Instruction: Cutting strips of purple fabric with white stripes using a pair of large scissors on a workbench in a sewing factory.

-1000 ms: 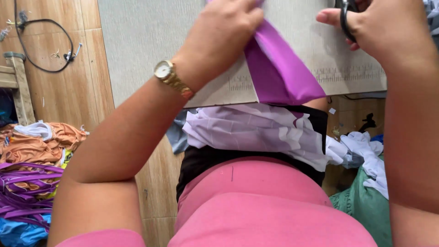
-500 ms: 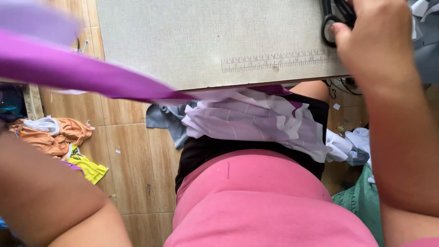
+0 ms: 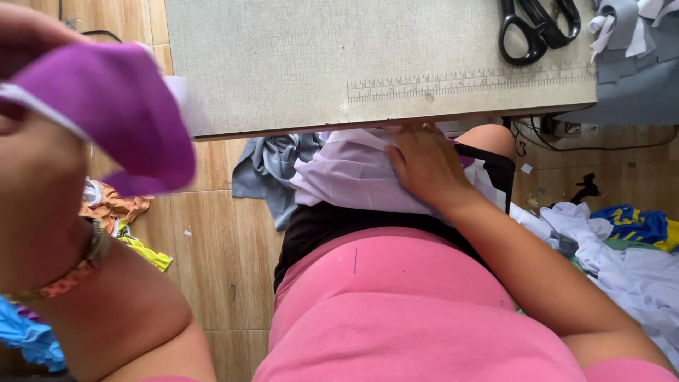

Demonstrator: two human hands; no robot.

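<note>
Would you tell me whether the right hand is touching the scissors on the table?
Apart: the head view shows the right hand on pale cloth below the table edge, scissors far up.

— That cloth [image 3: 117, 106] up close?
— Purple, white edge.
— The pile [image 3: 353, 173] on the lap?
— Pale lilac, over black.
— Scissors [image 3: 537, 27]?
— Black handles.
— Table [image 3: 283, 64]?
— Speckled grey-beige, with a printed ruler strip.
— Shirt [image 3: 396, 311]?
— Pink.

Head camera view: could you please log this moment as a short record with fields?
left hand: raised close to the camera, holding purple cloth
right hand: resting on pale lilac fabric in the lap
table: grey top with a printed ruler along its edge
scissors: black, lying on the table, untouched
floor: wooden, with coloured fabric scraps
</note>
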